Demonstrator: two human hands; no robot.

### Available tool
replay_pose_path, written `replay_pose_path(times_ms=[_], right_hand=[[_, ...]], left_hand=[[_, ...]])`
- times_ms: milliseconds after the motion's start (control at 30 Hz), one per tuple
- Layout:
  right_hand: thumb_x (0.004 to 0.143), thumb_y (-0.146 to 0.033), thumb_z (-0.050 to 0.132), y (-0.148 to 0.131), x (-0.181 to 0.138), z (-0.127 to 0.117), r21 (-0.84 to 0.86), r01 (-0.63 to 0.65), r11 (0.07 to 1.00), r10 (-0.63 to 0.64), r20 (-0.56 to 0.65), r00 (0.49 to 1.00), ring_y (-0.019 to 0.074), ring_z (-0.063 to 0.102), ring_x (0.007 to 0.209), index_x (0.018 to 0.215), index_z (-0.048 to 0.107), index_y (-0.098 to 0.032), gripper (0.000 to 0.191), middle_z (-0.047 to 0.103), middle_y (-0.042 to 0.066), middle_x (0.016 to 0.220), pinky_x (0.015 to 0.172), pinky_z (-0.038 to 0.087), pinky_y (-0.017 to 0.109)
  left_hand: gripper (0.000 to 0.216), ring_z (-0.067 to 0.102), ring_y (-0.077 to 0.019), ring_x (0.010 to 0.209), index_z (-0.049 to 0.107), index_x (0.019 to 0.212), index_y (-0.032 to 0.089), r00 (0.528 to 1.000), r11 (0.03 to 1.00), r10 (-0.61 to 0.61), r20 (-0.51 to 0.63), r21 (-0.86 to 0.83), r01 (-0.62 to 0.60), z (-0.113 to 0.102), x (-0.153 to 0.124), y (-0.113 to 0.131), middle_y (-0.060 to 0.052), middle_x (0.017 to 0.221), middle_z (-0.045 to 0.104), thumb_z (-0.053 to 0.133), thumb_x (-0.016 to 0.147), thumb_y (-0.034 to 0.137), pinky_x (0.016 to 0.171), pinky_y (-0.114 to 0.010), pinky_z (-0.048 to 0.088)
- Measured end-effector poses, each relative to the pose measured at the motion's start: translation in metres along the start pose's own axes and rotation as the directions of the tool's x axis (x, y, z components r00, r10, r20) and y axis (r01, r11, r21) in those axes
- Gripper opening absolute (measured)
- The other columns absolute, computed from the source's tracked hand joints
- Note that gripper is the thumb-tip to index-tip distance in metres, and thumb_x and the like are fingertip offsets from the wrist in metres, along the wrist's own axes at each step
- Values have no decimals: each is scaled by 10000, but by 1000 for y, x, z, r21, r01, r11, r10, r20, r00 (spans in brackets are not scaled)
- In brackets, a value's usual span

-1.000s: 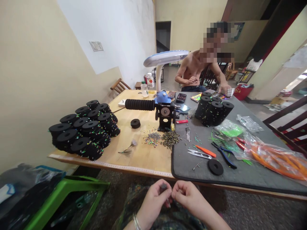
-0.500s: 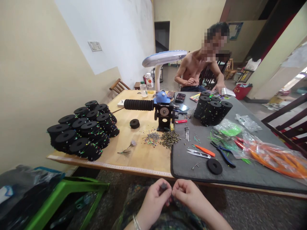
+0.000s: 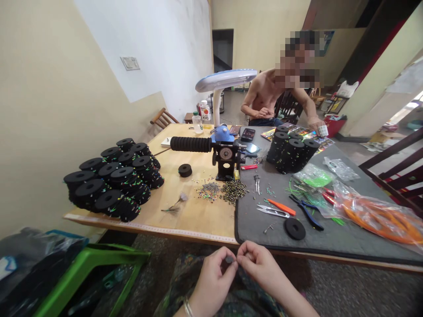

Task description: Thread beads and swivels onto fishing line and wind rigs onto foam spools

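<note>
**Small dark piece (image 3: 228, 259) pinched above the lap**

The left hand (image 3: 213, 279) and right hand (image 3: 261, 266) meet just below the front edge of the desk (image 3: 148, 224), over patterned cloth (image 3: 194, 281). The left fingers (image 3: 222, 257) are closed narrowly on the piece. The right fingers (image 3: 243, 251) curl just beside it; whether they grip it, I cannot tell. A metal bangle (image 3: 188, 307) circles the left wrist. Past the edge, a gray mat (image 3: 264, 233) carries small snips (image 3: 272, 212), pliers (image 3: 307, 212) and a black foam ring (image 3: 294, 229). Stacks of black foam rolls (image 3: 109, 176) stand on the left of the desk. Across the desk, a co-worker's hand (image 3: 317, 125) rests beyond more rolls (image 3: 291, 147).
</note>
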State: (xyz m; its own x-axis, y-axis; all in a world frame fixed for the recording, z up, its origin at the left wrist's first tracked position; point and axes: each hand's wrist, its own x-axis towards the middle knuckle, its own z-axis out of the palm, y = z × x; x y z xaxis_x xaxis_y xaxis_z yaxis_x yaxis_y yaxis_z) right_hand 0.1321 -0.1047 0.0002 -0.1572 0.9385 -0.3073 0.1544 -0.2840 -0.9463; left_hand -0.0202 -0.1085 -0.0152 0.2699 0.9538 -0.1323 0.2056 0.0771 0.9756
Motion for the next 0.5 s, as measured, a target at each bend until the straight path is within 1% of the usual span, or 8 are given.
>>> replay_pose_path(times_ms=[100,200,300,500], right_hand=[[688,-288,564,3,1,0,39,4,999,-3,-28,1000,65,278,434,659,510,-179,125,362,-104,472,441,207,196],[722,-373,566,5,2,-1,133,-26,991,28,-16,999,59,246,386,685,482,-195,200,325,-127,427,407,183,193],[736,-462,573,6,2,-2,195,-35,980,36,-4,999,56,238,363,700,455,-208,282,324,-136,411,386,175,189],[762,-516,556,4,0,-1,175,9,985,-3,-31,1000,64,272,363,706,430,-217,330,369,-124,407,389,197,190]], left_hand=[[111,517,-146,624,603,712,173,1000,1000,-7,10,-2,7,0,0,1,-7,657,590,588,799,241,597,-221,399],[109,512,-139,601,593,710,171,999,1000,-26,30,-13,26,0,0,1,0,628,578,584,796,237,576,-217,397],[111,510,-131,574,581,730,168,997,997,-60,57,-42,62,1,0,0,8,609,570,568,805,249,549,-212,395],[80,535,-137,554,566,756,164,992,990,-94,82,-99,102,2,2,0,9,597,577,528,800,218,523,-216,407]])
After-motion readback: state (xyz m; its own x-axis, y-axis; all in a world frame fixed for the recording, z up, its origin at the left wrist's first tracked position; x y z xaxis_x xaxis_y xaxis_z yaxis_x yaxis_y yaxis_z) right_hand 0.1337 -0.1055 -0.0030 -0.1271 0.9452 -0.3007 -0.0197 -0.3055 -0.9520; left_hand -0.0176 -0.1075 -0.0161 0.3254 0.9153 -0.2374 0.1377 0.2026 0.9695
